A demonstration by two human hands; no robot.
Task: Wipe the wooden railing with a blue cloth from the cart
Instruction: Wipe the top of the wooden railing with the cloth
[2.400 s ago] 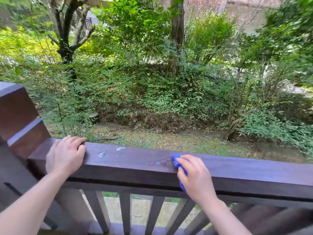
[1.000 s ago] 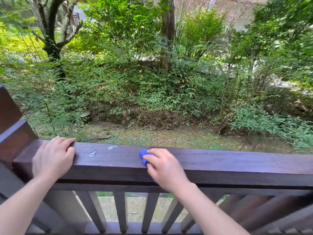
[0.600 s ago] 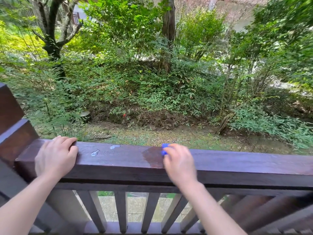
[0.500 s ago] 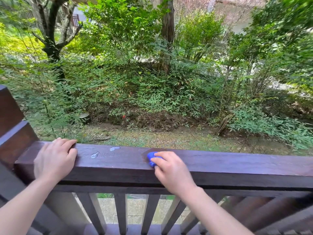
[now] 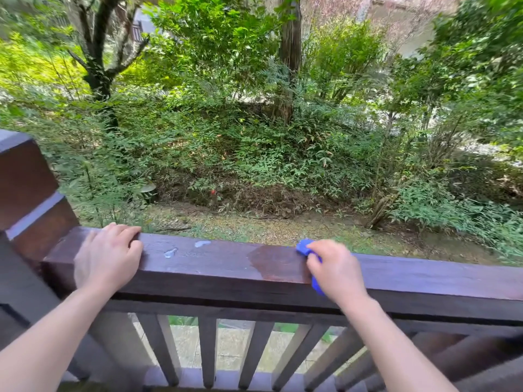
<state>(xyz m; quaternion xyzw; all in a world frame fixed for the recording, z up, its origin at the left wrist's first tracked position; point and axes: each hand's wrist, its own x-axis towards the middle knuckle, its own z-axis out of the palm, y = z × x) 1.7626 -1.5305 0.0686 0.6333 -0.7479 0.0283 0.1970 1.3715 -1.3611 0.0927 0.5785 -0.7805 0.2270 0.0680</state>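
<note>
Right hand (image 5: 335, 268) fingers clench blue cloth (image 5: 305, 247) on railing (image 5: 226, 264) — left hand (image 5: 106, 257) fingers curled over rail edge.

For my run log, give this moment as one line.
right hand holds blue cloth on railing | left hand grips railing | pale spots between hands

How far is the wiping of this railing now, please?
Done: a darker, damp-looking patch on the railing, just left of the blue cloth. In hand: the right hand grips the cloth on the top; the left hand holds the railing. Left: two pale spots near the left hand, and the stretch to the right.
</note>
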